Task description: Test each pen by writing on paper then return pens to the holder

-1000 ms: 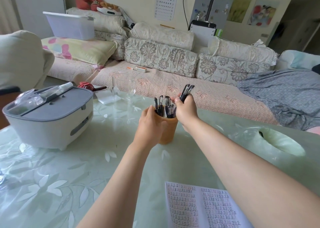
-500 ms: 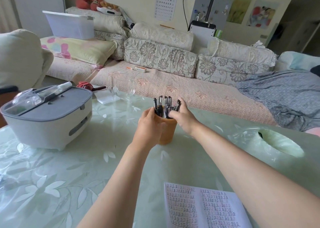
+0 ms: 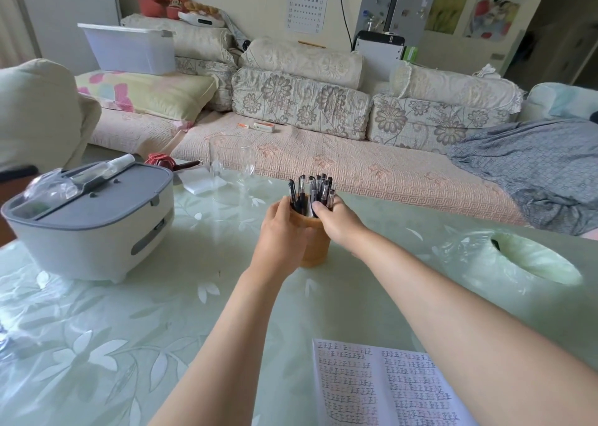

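From the head view, I read this as the return step. The pens [image 3: 311, 191] stand bunched and clip-ends up in the holder [image 3: 315, 251], which sits upright on the bench [image 3: 226, 328], well beyond the paper [image 3: 388, 390] near my edge. My left grip [image 3: 281, 231] is wrapped round the holder's left wall with its fingers curled, steadying it. My right grip [image 3: 338, 225] sits at the rim on the other side, with the thumb against the near face of the bunch and the fingers curled round the far side. It is clamped on pens, though I cannot tell which ones or how many. The open pages are packed with rows of written marks, so I judge the testing well along, perhaps finished. If so, the next move is to loosen the right grip and draw it clear without snagging a clip, while the left keeps the holder pinned. If a pen is yet untested, it should be lifted straight up and carried back to the paper. The pens are slim, with clear barrels, dark caps and clips, and they are crowded tight. The holder is a plain light wooden cup, and I expect it to tip easily with such a tall load.
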Demonstrator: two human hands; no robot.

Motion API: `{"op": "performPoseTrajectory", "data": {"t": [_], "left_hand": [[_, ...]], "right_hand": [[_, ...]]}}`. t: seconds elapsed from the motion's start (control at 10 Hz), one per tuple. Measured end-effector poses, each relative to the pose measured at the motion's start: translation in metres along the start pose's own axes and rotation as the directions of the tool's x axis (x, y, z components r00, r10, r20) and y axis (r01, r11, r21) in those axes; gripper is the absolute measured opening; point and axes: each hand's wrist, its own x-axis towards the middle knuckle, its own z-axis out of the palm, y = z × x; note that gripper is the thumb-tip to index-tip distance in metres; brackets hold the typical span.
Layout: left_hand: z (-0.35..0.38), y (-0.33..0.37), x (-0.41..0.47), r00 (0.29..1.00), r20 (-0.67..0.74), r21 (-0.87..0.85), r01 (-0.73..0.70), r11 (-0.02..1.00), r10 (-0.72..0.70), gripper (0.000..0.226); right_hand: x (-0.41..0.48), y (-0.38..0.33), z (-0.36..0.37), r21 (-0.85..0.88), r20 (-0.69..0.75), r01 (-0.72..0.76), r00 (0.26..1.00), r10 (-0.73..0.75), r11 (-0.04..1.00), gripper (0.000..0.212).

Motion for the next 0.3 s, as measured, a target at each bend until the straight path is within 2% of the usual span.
{"op": "performPoseTrajectory", "data": {"t": [0.1, 0.2, 0.3], "left_hand": [[0.004, -0.004, 0.002, 1.0, -0.008, 0.011, 0.0, 1.0, 0.001, 0.064], [0.0, 0.003, -0.001, 1.0, 0.013, 0.013, -0.001, 1.0, 0.001, 0.06], [-0.007, 0.009, -0.005, 0.998, 0.007, 0.025, 0.065, 0.998, -0.065, 0.069]], "right_hand": [[-0.002, 0.01, 0.0, 0.077, 0.029, -0.02, 0.999, 0.018, 0.997, 0.061], [-0.005, 0.014, -0.003, 0.081, 0.046, -0.03, 0.999, 0.027, 0.996, 0.073], [-0.012, 0.013, -0.011, 0.048, 0.046, -0.027, 0.999, 0.025, 0.998, 0.086]]}}
